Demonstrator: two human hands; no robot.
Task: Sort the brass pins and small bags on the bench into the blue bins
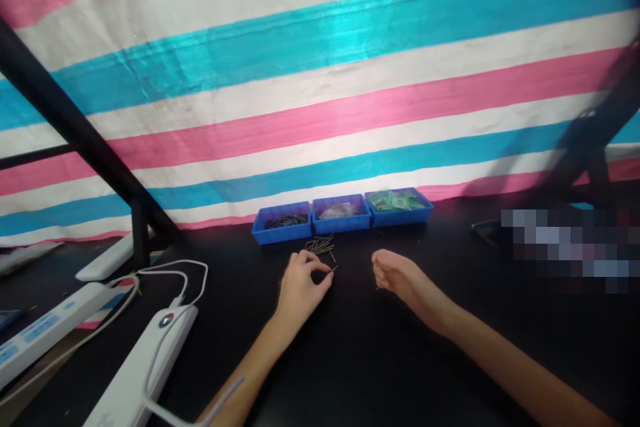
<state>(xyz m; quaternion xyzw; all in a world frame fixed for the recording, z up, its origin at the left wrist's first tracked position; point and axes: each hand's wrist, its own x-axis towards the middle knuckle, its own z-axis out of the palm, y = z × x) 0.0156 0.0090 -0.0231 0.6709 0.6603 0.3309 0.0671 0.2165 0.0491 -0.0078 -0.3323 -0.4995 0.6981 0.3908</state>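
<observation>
My left hand (301, 285) rests low over the black table, thumb and forefinger pinched on a thin metal pin (335, 269) that looks like a small screw or nail. Just beyond its fingers lies a loose pile of similar thin metal pins (319, 245). To the right, my right hand (403, 275) is held with its fingers curled together. Whatever those fingers may hold is hidden or too small to name. Behind the hands stand three blue trays in a row: the left tray (283, 235) has dark thin pieces, the middle tray (343, 223) clear plastic pieces, and the right tray (403, 217) green packets.
On the left lie a white box-shaped device (150, 360) with a white cable (206, 280) and a white power strip (55, 323). A black frame post (90, 147) slants at the left. Striped sheeting (320, 127) hangs behind the trays. A pixelated patch covers the right edge.
</observation>
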